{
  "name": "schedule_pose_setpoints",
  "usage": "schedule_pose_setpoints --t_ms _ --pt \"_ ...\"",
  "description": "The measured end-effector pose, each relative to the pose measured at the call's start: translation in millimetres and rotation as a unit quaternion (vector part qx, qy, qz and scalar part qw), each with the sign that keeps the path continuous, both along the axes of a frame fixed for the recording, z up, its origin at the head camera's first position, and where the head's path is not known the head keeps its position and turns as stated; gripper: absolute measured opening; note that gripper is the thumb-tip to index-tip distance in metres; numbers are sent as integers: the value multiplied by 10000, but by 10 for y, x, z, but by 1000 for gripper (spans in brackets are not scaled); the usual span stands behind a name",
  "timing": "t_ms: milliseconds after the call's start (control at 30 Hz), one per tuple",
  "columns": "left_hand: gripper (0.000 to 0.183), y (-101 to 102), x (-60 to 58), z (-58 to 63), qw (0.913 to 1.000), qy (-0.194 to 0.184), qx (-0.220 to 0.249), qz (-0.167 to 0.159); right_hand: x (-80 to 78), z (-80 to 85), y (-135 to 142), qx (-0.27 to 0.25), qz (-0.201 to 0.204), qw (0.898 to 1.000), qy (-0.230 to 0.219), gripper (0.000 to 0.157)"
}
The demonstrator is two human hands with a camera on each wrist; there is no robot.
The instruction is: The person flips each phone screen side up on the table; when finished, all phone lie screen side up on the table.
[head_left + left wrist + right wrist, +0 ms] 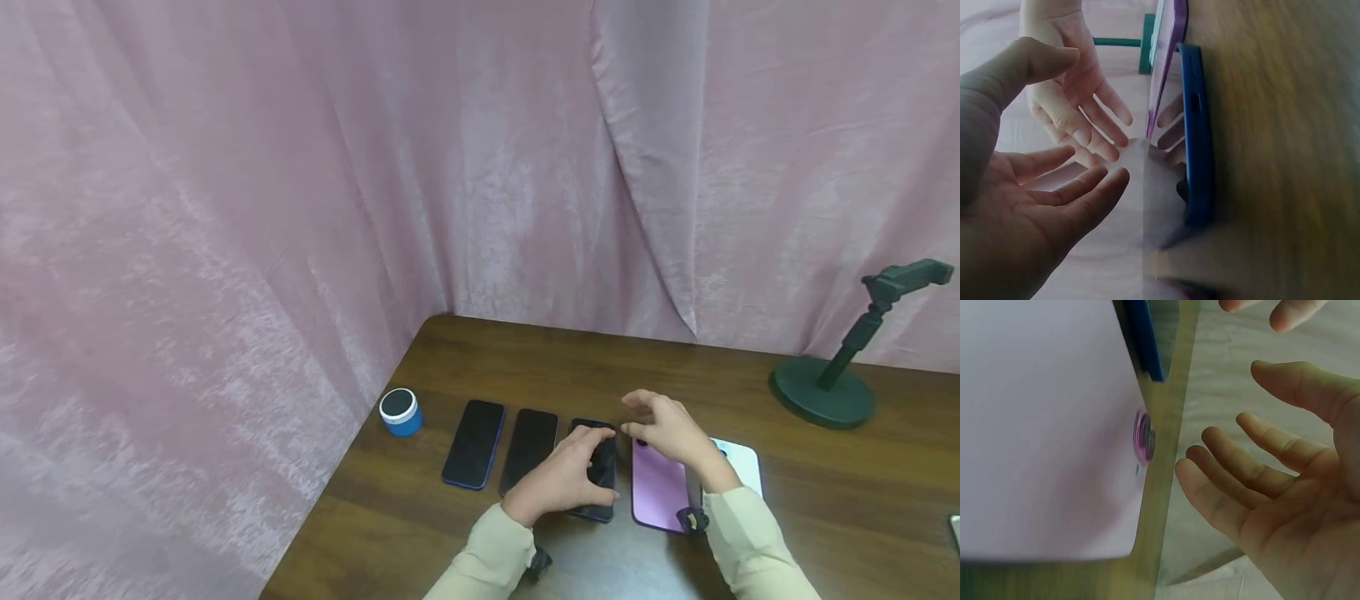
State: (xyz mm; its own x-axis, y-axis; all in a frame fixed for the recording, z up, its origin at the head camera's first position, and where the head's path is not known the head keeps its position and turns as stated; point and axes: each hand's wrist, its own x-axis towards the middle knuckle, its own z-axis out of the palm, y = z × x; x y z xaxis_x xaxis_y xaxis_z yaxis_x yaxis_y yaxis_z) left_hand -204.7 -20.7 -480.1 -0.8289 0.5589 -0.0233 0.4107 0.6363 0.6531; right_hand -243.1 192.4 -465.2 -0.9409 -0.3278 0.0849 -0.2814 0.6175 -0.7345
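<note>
My left hand (pixel 561 482) hovers over a dark phone (pixel 603 465) that lies screen up, its thumb and fingers spread apart with nothing between them. In the left wrist view that phone shows a blue edge (pixel 1199 144), and a gap separates it from the fingers. Over the top end of a pink-purple phone (pixel 657 490), lying back up, is my right hand (pixel 672 432). Its fingers are loosely bent and hold nothing. The right wrist view shows this phone's camera lenses (pixel 1145 434) apart from the fingertips. Partly hidden under the right forearm lies a white phone (pixel 745 468).
Two more dark phones, one at the left (pixel 474 444) and one beside it (pixel 529 446), lie in the same row. A blue and white cylinder (pixel 402 414) stands near the table's left edge. At the back right is a green stand (pixel 823 392). Pink curtains (pixel 510 167) hang behind.
</note>
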Motion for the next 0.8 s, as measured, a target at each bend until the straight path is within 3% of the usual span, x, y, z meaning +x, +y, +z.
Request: schedule_pose_setpoints --t_ms 267,600,800 --pt "83 206 -10 17 9998 -34 -69 -206 75 17 202 159 -153 9997 -42 44" --pt "98 460 -7 -43 9983 330 -340 -344 118 -88 375 352 -270 9990 -108 41" --pt "101 565 39 -79 9966 350 -651 -354 155 -127 463 465 -315 9978 -348 47"
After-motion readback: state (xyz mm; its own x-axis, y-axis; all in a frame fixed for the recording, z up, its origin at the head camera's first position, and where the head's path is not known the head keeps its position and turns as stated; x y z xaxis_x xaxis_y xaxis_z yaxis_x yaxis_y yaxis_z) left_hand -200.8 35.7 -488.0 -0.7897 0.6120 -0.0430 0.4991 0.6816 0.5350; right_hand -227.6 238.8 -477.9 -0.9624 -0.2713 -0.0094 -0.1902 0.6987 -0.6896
